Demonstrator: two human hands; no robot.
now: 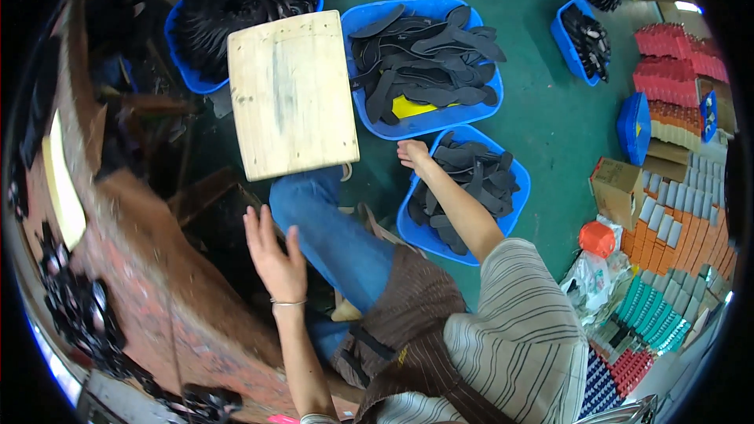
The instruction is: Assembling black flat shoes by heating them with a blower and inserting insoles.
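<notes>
Reaching into the near blue bin (408, 228) at centre frame, the right hand (411, 152) rests on the rim edge by the dark insoles (471, 180); whether its fingers are curled on one I cannot tell. The left hand (271, 255) hovers lower left, fingers spread, holding nothing. The loosely heaped insoles could slide or several lift together. The wooden board (292, 93), upper centre above the knee, looks liable to tip if bumped.
</notes>
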